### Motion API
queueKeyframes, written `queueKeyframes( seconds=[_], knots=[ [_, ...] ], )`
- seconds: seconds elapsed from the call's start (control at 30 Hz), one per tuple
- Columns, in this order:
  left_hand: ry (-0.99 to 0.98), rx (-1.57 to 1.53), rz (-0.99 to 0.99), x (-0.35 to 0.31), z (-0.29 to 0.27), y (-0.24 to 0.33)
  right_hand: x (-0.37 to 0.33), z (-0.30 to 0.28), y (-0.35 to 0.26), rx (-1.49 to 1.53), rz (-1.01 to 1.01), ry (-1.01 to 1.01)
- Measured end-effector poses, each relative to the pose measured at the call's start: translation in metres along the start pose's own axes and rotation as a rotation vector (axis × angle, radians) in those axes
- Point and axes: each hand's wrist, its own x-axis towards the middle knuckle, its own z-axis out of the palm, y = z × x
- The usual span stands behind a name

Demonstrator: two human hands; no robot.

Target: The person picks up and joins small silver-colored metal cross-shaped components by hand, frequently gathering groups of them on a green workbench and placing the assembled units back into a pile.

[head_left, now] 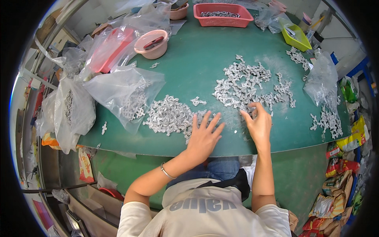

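Note:
Small grey metal castings lie in two main groups on the green table (185,59). My left hand (205,136) is spread open, its fingertips at the right edge of the denser left heap (167,116). At the near edge of the looser right heap (242,81) is my right hand (259,124). Its thumb and index finger curve toward each other with a gap between the tips, and no casting can be made out in its grasp. A little cluster of castings (198,101) sits between the heaps.
Clear plastic bags (126,91) with castings crowd the left side; another bag (321,79) lies right, near more castings (327,123). At the back stand a pink bowl (158,50) holding a red-handled tool, a red tray (223,23) of metal pieces and a yellow-green basket (296,41).

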Motion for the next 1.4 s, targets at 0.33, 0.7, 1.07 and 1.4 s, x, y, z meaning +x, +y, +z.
queueKeyframes(
  seconds=[0.33,0.7,1.07,1.4],
  knots=[
    [0.069,-0.038,-0.093,-0.007,0.003,-0.035,0.018,0.01,0.013,-0.054,-0.094,0.064],
    [0.041,-0.165,-0.181,0.023,-0.027,-0.009,0.009,-0.029,0.044,1.114,0.383,0.012],
    [0.159,-1.218,-0.024,0.05,-0.037,0.058,-0.05,-0.072,0.005,1.208,0.169,0.002],
    [0.206,-1.534,-0.082,-0.007,-0.065,0.064,-0.103,-0.076,-0.027,1.418,0.121,-0.085]
  ],
)
